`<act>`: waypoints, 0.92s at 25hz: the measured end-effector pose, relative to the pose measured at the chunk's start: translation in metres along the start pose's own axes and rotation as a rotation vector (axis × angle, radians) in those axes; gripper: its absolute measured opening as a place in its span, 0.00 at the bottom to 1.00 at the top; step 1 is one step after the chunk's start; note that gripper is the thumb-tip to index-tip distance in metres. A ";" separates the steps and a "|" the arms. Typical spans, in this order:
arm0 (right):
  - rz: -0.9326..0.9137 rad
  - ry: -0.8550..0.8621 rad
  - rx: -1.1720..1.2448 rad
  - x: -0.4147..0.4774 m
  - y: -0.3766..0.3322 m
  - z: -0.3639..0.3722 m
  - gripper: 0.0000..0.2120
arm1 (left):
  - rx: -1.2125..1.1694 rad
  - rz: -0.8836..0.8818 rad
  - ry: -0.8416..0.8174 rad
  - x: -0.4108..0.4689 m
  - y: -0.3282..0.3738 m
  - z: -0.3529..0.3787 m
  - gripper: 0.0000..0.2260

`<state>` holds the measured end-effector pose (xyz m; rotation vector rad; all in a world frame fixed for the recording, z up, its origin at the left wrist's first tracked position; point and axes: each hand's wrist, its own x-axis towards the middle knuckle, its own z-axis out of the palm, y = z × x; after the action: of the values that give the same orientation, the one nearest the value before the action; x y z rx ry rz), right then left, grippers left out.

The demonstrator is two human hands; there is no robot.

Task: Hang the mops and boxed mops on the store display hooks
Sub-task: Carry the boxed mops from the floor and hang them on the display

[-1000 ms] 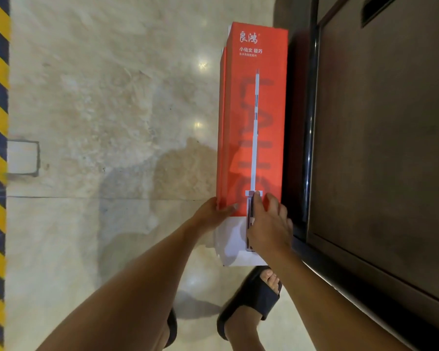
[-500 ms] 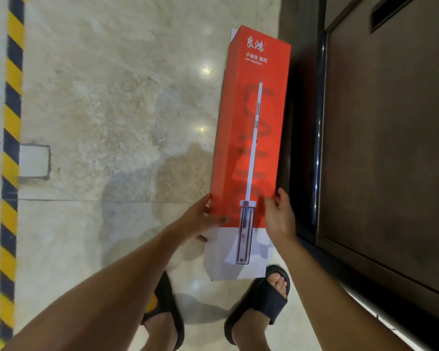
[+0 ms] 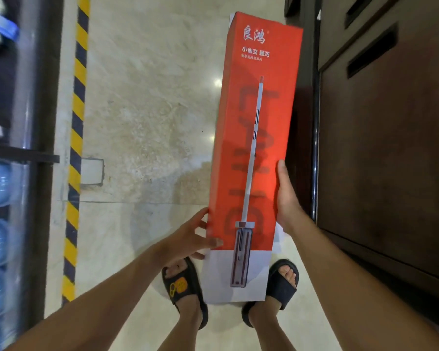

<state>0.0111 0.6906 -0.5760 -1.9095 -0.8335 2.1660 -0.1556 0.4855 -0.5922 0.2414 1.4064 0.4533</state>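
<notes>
Marble floor (image 3: 147,110); striped hazard tape (image 3: 76,153); dark cabinet (image 3: 390,153); black sandals (image 3: 185,287).

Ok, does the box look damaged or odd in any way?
Nothing stands out. The box looks whole, with no dents or tears on its front; the left hand and right hand hold its edges.

bare forearms (image 3: 340,287), open-toe black slides on both feet. left slide (image 3: 185,287) has an orange-yellow round logo on its strap, right slide (image 3: 283,283) looks plain black.
</notes>
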 end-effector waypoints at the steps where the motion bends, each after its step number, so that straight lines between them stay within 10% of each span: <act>1: -0.028 0.008 -0.055 -0.019 -0.015 0.010 0.37 | -0.002 0.013 0.001 -0.020 0.006 -0.002 0.47; 6: -0.241 0.126 -0.254 -0.111 -0.059 0.043 0.42 | -0.076 0.133 -0.042 -0.114 0.063 -0.004 0.38; 13: -0.251 0.019 -0.308 -0.235 -0.078 0.044 0.59 | -0.257 0.323 0.303 -0.242 0.185 -0.018 0.39; 21: -0.145 -0.371 -0.448 -0.390 -0.123 0.027 0.19 | -0.359 0.463 0.506 -0.426 0.169 0.060 0.23; 23: -0.129 -0.442 -0.525 -0.413 -0.135 0.035 0.22 | -0.407 0.523 0.583 -0.458 0.144 0.080 0.26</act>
<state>0.0210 0.6072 -0.1478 -1.4920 -1.6941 2.5004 -0.1449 0.4197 -0.1104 0.1442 1.7696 1.3060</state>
